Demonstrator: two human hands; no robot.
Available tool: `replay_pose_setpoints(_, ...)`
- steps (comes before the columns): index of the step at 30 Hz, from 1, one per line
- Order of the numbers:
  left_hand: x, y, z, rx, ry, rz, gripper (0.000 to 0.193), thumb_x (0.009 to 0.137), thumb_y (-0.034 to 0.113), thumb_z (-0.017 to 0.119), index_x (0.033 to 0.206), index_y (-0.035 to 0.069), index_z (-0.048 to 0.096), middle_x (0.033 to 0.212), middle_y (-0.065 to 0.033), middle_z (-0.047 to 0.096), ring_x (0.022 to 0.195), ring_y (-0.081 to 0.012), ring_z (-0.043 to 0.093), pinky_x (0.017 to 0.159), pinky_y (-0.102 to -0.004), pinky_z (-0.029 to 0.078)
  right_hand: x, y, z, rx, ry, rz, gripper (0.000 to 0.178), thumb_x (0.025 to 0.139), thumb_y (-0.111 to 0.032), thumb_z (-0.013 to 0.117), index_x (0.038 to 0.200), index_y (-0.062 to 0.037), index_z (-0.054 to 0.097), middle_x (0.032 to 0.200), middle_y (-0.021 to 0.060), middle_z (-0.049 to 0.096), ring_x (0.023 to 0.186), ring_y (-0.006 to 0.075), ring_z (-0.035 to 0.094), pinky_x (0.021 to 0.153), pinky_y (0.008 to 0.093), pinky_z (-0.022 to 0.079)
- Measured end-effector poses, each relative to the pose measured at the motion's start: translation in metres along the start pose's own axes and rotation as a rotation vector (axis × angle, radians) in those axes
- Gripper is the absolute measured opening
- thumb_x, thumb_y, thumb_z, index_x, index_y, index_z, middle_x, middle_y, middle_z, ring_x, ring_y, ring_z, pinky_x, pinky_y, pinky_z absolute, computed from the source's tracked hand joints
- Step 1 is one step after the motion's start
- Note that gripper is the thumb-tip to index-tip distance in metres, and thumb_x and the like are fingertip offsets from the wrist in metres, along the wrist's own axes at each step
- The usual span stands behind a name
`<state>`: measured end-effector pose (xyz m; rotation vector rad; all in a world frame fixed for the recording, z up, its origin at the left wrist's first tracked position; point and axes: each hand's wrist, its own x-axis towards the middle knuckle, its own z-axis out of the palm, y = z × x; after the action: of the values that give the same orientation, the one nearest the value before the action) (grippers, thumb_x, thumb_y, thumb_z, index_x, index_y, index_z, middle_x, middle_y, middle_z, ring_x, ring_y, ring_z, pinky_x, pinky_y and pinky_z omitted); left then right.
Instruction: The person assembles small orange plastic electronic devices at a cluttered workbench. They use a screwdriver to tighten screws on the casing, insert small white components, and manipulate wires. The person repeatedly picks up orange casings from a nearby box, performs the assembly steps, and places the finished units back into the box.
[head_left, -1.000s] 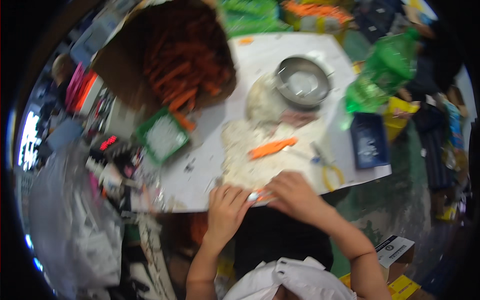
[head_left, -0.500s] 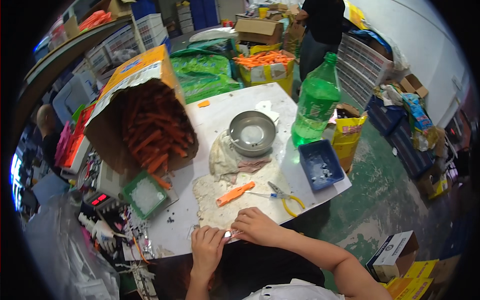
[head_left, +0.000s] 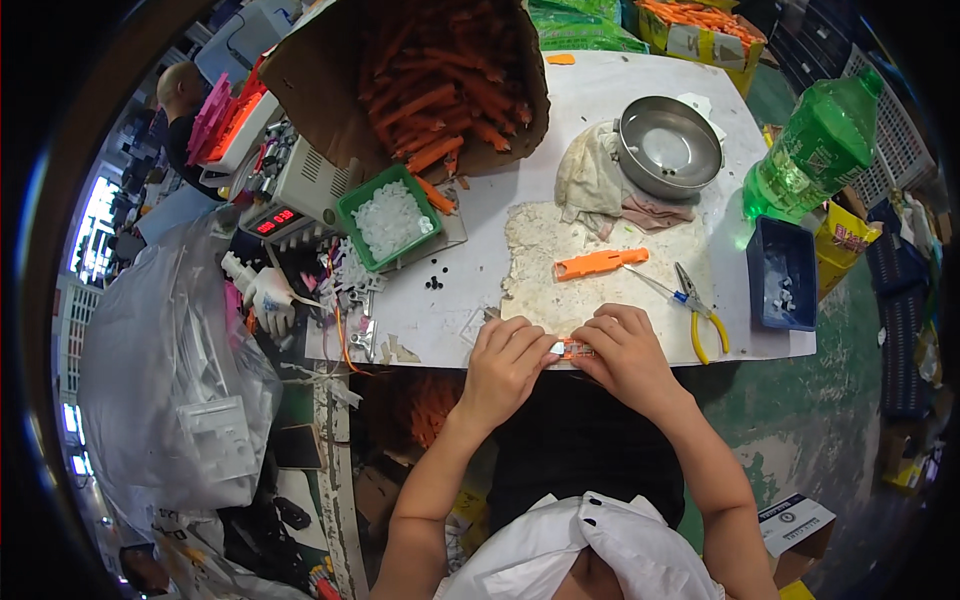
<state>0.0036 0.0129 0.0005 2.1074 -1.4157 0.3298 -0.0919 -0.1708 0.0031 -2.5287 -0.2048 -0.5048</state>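
Note:
At the table's near edge, my left hand (head_left: 508, 362) and my right hand (head_left: 628, 352) pinch the two ends of a small orange plastic piece (head_left: 577, 348) with a white or silvery part at its left. The fingers hide much of it. Just beyond lies a longer orange plastic shell (head_left: 602, 264) on a worn, stained mat (head_left: 530, 290). A thin screwdriver (head_left: 655, 284) points at the shell, its tip near the shell's right end. Beside it lie pliers with yellow handles (head_left: 708, 328), jaws pointing away from me.
A carton (head_left: 310, 75) full of orange pieces lies on its side. Around the table stand a green tray (head_left: 350, 208) of white bits, a metal bowl (head_left: 690, 185) on a rag (head_left: 585, 178), a green bottle (head_left: 822, 150), a blue tray (head_left: 757, 270) and a power supply (head_left: 312, 175).
The view has swung left and down, so the table sits higher and further right in the picture. Both hands still hold the small orange piece at the table edge.

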Motion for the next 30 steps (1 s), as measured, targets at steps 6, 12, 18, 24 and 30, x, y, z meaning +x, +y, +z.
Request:
replay_pose_setpoints(6, 0.004, 0.002, 0.001, -0.010, -0.028, -0.037, 0.024, 0.076, 0.012, 0.071, 0.098, 0.003, 0.065, 0.095, -0.0058, 0.061, 0.095, -0.0250, 0.056, 0.085, -0.0397, 0.043, 0.002, 0.003, -0.003, -0.016, 0.010, -0.020, 0.031, 0.078, -0.020, 0.071, 0.104, -0.0062, 0.061, 0.100, 0.0070, 0.059, 0.105, 0.0260, 0.052, 0.090, 0.0380, 0.041)
replay_pose_setpoints(12, 0.005, 0.005, -0.001, -0.033, -0.050, -0.066, 0.027, 0.075, 0.011, 0.072, 0.100, 0.003, 0.065, 0.096, -0.0066, 0.060, 0.097, -0.0258, 0.055, 0.087, -0.0404, 0.043, -0.028, -0.032, -0.047, 1.055, 0.530, 0.216, 0.021, 0.089, -0.023, 0.064, 0.100, -0.0106, 0.051, 0.080, 0.0053, 0.053, 0.061, 0.0195, 0.054, 0.060, 0.0378, 0.049)
replay_pose_setpoints(18, 0.002, 0.004, 0.001, -0.031, -0.071, -0.099, 0.028, 0.075, 0.010, 0.072, 0.101, 0.003, 0.065, 0.097, -0.0065, 0.060, 0.099, -0.0259, 0.055, 0.088, -0.0412, 0.043, -0.027, -0.088, -0.117, 2.088, 0.497, -0.016, 0.027, 0.098, -0.034, 0.051, 0.112, -0.0183, 0.033, 0.081, 0.0117, 0.052, 0.053, 0.0195, 0.048, 0.061, 0.0504, 0.050)
replay_pose_setpoints(24, 0.001, 0.005, 0.000, -0.021, -0.089, -0.117, 0.032, 0.074, 0.010, 0.073, 0.105, 0.003, 0.066, 0.099, -0.0067, 0.060, 0.100, -0.0263, 0.055, 0.088, -0.0413, 0.043, -0.022, -0.047, -0.109, 2.297, -0.058, -0.306, 0.048, 0.096, -0.037, 0.051, 0.134, -0.0260, 0.023, 0.093, 0.0161, 0.055, 0.058, 0.0184, 0.049, 0.081, 0.0626, 0.051)
replay_pose_setpoints(30, 0.001, 0.004, 0.000, -0.012, -0.106, -0.124, 0.034, 0.073, 0.010, 0.074, 0.106, 0.003, 0.066, 0.100, -0.0071, 0.060, 0.101, -0.0267, 0.054, 0.088, -0.0418, 0.043, -0.021, -0.061, -0.097, 2.335, 0.179, -0.216, 0.051, 0.095, -0.038, 0.055, 0.133, -0.0252, 0.023, 0.090, 0.0174, 0.051, 0.051, 0.0197, 0.047, 0.078, 0.0594, 0.052)
